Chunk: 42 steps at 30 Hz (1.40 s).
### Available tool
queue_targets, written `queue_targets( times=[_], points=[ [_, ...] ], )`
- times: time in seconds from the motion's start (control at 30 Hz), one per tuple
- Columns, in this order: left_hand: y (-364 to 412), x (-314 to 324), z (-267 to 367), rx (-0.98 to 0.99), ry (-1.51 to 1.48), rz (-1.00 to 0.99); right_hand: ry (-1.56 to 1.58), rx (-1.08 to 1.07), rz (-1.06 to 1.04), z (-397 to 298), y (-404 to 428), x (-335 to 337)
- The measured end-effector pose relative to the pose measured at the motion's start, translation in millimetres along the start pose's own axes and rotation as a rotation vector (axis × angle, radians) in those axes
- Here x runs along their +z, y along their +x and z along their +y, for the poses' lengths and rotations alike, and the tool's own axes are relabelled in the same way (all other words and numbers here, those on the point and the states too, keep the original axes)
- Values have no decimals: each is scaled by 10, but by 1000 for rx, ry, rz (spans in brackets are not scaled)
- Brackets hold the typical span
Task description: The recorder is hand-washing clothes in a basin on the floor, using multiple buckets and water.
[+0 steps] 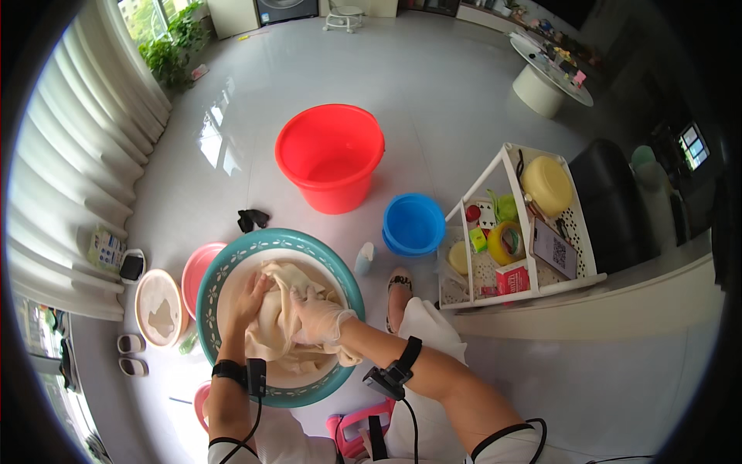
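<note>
Before me on the floor stands a large teal basin [351, 296] with a white inside and a leaf-like pattern around its rim. Bunched beige cloth [272, 325] lies in it in cloudy liquid, one end draped near the right rim. My left hand [250, 298] holds the cloth's left side, fingers pointing away from me. A clear thin glove covers my right hand [319, 317], which grips the cloth's folds from the right. The fingertips under the cloth are hidden. Both forearms carry black strapped devices with cables.
Beyond the basin are a red bucket [330, 180], a blue bucket [414, 225] and a light-blue bottle [365, 259]. Left of it sit a pink basin [197, 272] and a pale basin [156, 284]. A white cart [533, 249] stands right; a black cloth item [253, 220] lies on the floor.
</note>
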<state>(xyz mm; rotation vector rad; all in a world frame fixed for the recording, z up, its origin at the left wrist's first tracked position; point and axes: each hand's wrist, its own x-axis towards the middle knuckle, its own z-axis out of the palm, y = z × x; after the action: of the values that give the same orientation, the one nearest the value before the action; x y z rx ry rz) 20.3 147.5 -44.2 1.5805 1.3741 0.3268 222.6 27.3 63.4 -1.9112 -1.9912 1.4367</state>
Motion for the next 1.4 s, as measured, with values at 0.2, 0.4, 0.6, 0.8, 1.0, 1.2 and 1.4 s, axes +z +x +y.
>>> queue_targets(
  times=[0.2,0.4,0.6,0.8,1.0,1.2,1.4],
  points=[
    [120,223,80,-9,-113,-117,-88,-48,-17,72,46,4],
    [-366,369,532,90,192,245,380,-118,140,186,3,-151],
    [-1107,-51,1163,456,321,581,904,-194,392,169,346,125],
    [-1707,273,1371,601,345,206,24,-626,469,391,610,340],
    [-1555,198,704,389,450,510,-2,-317,218,205,143,372],
    [-1220,730,121,90,621,460,-244,40,186,0,78,530],
    [-982,576,317,17,789,319,-231,68,290,95,373,595]
  ],
)
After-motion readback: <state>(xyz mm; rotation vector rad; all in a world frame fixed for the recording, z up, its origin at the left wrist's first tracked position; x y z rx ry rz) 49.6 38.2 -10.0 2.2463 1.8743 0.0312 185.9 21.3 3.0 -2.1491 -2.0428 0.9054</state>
